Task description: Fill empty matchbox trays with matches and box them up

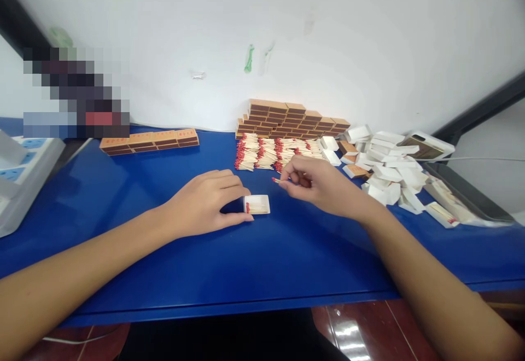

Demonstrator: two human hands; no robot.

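My left hand (215,202) grips the left end of a small white matchbox tray (262,199) between thumb and fingers. The tray lies on the blue table with several matches (257,208) along its near side, red heads to the left. My right hand (307,180) is up and to the right of the tray, thumb and forefinger pinched on matches (276,180) whose red heads point left; how many I cannot tell. Just behind it lie heaps of loose red-headed matches (266,153) in rough rows, partly hidden by the hand.
Closed matchboxes (287,117) are stacked against the wall, and a row of more boxes (150,141) lies at the left. White trays (394,169) are piled at the right, beside a phone (429,146) and a dark tray (467,194). A power strip (28,180) sits far left.
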